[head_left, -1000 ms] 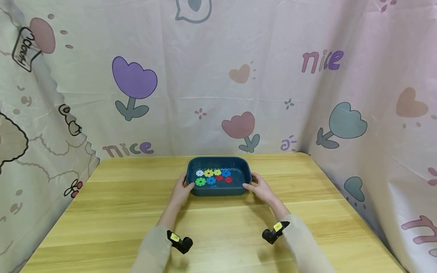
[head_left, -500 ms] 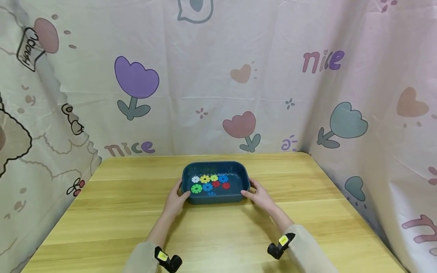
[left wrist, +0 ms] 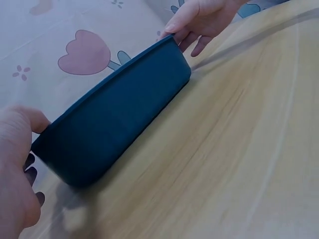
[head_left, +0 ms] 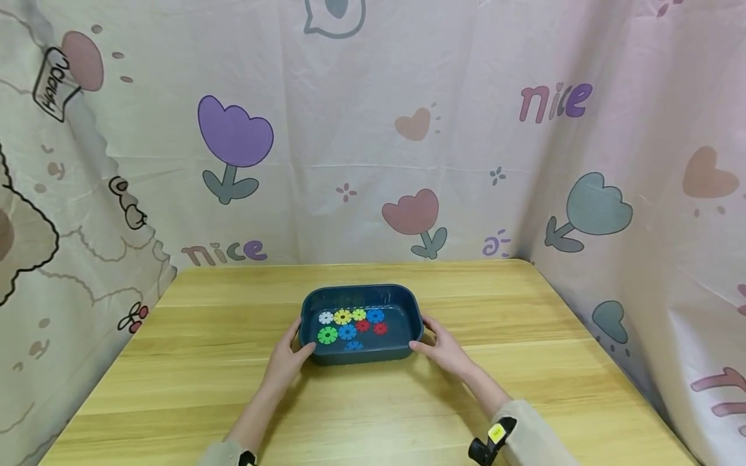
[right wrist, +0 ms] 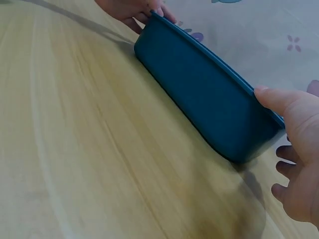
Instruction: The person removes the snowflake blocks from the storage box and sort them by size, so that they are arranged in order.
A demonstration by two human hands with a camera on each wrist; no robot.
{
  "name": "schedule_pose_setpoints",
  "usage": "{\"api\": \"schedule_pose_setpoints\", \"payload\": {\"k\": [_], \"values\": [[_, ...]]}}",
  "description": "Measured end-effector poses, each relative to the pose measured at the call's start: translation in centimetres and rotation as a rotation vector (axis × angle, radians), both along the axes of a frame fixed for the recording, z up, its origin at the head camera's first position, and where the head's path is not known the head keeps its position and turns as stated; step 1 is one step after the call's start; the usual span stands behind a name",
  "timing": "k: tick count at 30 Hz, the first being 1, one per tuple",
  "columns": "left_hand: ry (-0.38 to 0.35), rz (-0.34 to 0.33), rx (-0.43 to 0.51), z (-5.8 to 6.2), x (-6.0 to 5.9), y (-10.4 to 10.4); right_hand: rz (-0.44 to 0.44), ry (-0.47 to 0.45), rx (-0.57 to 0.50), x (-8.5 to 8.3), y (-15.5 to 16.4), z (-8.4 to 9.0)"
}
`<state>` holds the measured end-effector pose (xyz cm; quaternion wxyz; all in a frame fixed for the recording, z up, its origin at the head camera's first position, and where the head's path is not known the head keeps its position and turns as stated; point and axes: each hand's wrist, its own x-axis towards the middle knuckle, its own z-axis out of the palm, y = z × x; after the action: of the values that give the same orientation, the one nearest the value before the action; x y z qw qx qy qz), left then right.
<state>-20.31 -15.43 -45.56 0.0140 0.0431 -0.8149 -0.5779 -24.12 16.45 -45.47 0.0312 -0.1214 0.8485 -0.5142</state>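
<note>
Hands grip the blue tray [head_left: 361, 353] at both ends: my left hand [head_left: 287, 357] holds its left end, my right hand [head_left: 443, 346] its right, thumbs over the rim. It sits mid-desk [head_left: 175, 362] and contains small coloured gears [head_left: 350, 323].

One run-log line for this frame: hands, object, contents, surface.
left hand: grips tray end | right hand: grips opposite end | blue tray: on wooden table | contents: coloured gear pieces

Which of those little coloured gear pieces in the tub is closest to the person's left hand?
The green gear, at the front left of the dark blue tub. It lies nearest the left hand and is the only green one.
</note>
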Motion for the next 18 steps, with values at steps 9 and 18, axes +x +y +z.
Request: {"api": "schedule_pose_setpoints", "payload": {"k": [9, 18], "values": [[-0.004, -0.017, -0.058, 0.2, 1.8, -0.8, 0.064, 0.007, 0.061, 1.4, 0.1, 0.1], [-0.014, -0.035, -0.115, 0.6, 4.1, -1.8, 0.105, 0.007, 0.077, 3.1, -0.1, -0.1]]}}
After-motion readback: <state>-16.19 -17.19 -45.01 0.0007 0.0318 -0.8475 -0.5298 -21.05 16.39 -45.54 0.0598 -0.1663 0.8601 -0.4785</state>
